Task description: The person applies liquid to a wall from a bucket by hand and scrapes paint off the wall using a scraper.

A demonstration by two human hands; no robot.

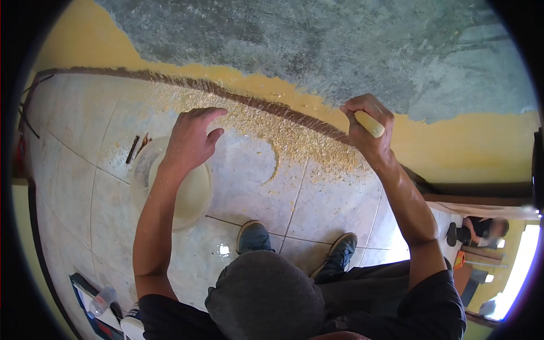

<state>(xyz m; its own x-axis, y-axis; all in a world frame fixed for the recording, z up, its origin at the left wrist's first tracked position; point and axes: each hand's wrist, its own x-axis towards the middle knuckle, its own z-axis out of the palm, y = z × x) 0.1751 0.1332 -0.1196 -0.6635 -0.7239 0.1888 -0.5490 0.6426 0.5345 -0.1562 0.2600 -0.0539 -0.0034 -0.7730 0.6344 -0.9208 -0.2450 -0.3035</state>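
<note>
My right hand (371,126) is closed around a yellow-handled tool (369,123), held close to the wall; its working end is hidden by my fist. My left hand (195,136) hangs in the air with thumb and fingers apart, holding nothing. Below it, partly covered by my forearm, stands a round pale bucket (195,195) with whitish contents. The wall shows bare grey cement (317,45) above a ragged strip of yellow paint (464,139). Pale paint flakes (266,122) lie thickly on the floor along the wall's brown base band (294,116).
Dark thin sticks (132,149) lie left of the bucket on the tiled floor (73,187). A clear plastic bottle (102,300) rests at lower left. My shoes (253,237) stand behind the flakes. Another person (481,231) sits low at the far right, near a bright opening.
</note>
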